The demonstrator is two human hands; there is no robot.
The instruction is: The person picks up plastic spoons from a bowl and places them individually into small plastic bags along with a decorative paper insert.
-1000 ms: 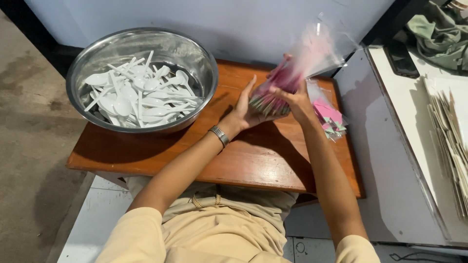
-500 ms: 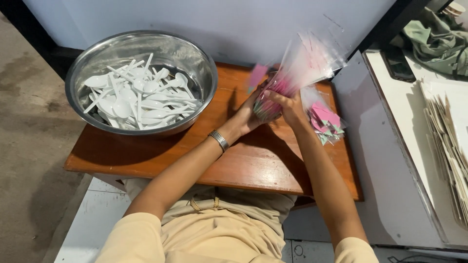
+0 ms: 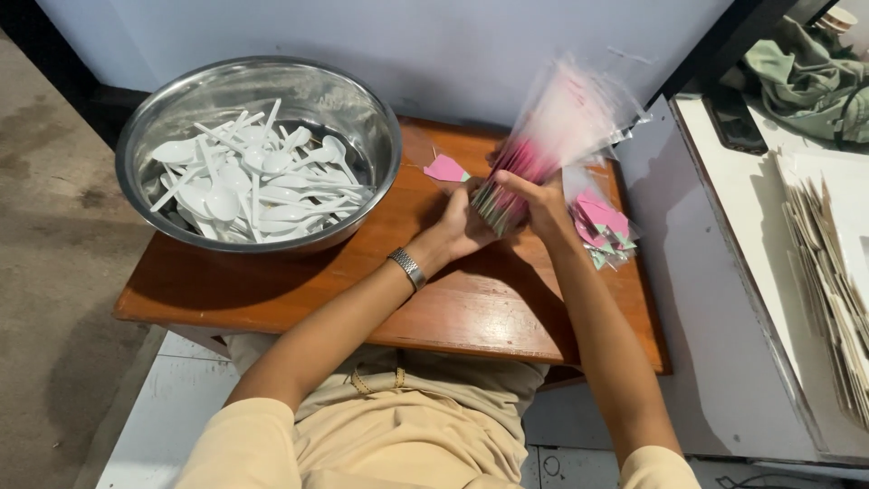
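Two hands: left hand (image 3: 462, 226) and right hand (image 3: 541, 201) both clamped on one blurred bundle of clear plastic sleeves with pink inserts (image 3: 552, 131), held above the brown wooden tabletop (image 3: 507, 308).
Bowls: one round steel bowl (image 3: 163, 118), full of white plastic spoons (image 3: 249, 186), too many to count.
Loose pieces: one pink paper cutout (image 3: 445, 168); one small heap of pink packets (image 3: 602, 226).
Change: bundle now tilts more upright; cutout lies plainer.
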